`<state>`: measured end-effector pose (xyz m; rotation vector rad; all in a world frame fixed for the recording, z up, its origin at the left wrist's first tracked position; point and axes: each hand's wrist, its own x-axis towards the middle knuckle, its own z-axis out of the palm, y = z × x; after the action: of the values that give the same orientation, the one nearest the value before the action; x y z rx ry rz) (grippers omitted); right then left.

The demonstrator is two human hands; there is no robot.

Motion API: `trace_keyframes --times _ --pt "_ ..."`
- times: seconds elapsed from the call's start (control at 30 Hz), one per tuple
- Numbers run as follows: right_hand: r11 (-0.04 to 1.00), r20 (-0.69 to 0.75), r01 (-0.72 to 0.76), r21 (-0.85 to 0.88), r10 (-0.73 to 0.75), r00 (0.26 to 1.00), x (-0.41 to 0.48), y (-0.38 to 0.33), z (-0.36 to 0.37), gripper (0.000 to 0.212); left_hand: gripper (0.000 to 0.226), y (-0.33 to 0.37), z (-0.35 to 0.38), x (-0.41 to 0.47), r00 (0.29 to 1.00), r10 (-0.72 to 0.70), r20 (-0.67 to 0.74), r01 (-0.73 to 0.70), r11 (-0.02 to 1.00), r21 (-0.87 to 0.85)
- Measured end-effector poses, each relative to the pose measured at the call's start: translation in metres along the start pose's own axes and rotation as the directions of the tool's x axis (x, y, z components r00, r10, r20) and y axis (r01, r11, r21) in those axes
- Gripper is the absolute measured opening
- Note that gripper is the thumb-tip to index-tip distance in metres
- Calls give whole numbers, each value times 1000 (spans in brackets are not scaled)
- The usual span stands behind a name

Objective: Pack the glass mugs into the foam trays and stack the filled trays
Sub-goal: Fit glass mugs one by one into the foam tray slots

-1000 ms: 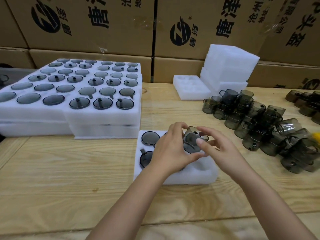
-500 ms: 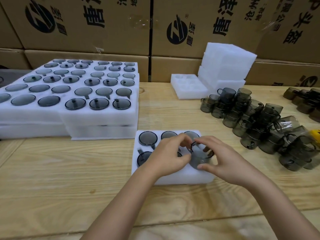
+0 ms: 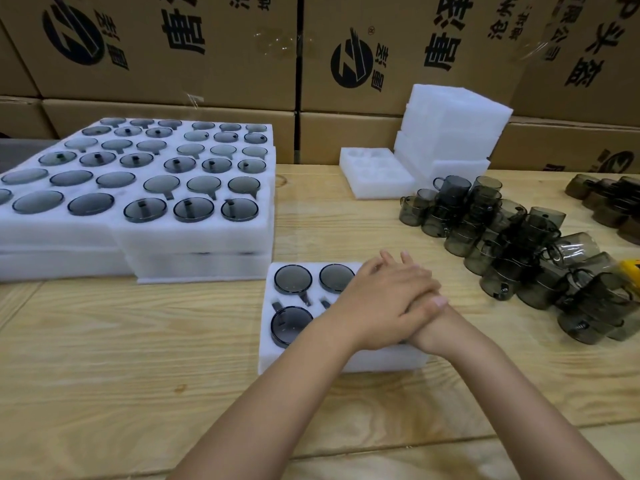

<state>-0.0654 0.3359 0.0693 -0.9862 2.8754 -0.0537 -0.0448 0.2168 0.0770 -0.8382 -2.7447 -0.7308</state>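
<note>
- Far left: filled foam trays [image 3: 194,237] sit stacked on the wooden table [image 3: 121,358], at least two layers. The top layer is packed with upturned grey mugs and every visible pocket is taken. This part looks done.
- Centre: the working tray [image 3: 277,362] sits just in front of that stack's right end, a little apart from it. Three seated mugs [image 3: 293,279] show on its left side, bottoms up. The right-side pockets are hidden under the hands, so I cannot tell if it is full.
- The left hand [image 3: 381,303] is flat with fingers straight, lying on top of the right hand over the tray's right half. It holds nothing.
- The right hand [image 3: 431,323] is mostly covered, with straight fingertips poking out at the far side. It looks flat too, with nothing gripped, and is probably pressing a mug home.
- Behind, centre-right: one empty foam tray [image 3: 374,174] lies beside a pile of spare foam trays [image 3: 453,126].
- Right: loose grey glass mugs [image 3: 519,244] sit in a big cluster, unpacked.
- Far right: brown mugs [image 3: 609,202], also loose. A yellow object [image 3: 628,266] is at the frame edge, and I cannot tell what it is.
- Progress: well underway but far from finished. The working tray is not yet stacked, and plenty of mugs and foam are left.
</note>
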Motion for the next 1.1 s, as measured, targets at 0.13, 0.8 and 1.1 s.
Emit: trace_keyframes --times 0.13,0.8,1.1 --pt "974 160 -124 -189 155 975 2 -3 14 76 47 -10 20 -4 985 -84 151 80 996 33" --pt "69 -92 64 996 601 794 -33 -16 75 35 32 -58 -8 -144 488 -825 -285 568 548 -614" --pt "-95 -223 404 910 711 667 -35 -22 32 32 52 -21 -29 -125 527 -633 -567 325 767 -554"
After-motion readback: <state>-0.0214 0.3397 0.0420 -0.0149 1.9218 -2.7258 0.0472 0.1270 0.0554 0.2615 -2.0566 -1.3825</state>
